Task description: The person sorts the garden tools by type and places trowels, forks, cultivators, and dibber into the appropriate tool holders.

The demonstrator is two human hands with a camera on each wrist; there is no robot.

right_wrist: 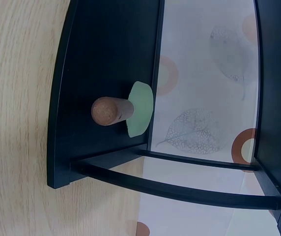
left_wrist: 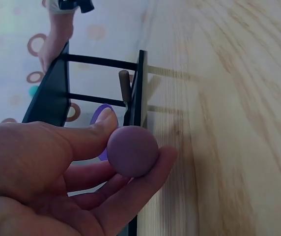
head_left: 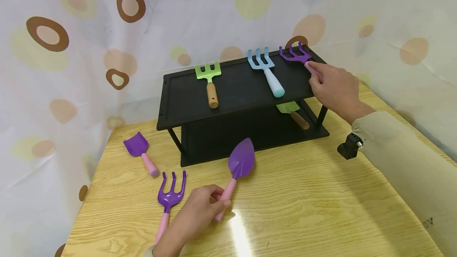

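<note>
My left hand (head_left: 198,211) pinches the pink handle of a purple trowel (head_left: 242,160) in front of the rack, its blade toward the lower shelf. In the left wrist view, the round handle end (left_wrist: 132,151) sits between thumb and fingers. My right hand (head_left: 337,88) grips the pink handle of a purple hand rake (head_left: 295,56) at the right end of the black two-tier rack's top shelf (head_left: 235,86). To its left on that shelf lie a light blue hand rake (head_left: 273,82) and a green hand fork with a wooden handle (head_left: 212,94).
A green-bladed shovel with a wooden handle (right_wrist: 112,110) lies on the lower shelf's right end. On the wooden table (head_left: 300,193), left of the rack, are a purple shovel (head_left: 137,145) and another purple hand fork (head_left: 170,198). A patterned curtain (head_left: 85,102) hangs behind.
</note>
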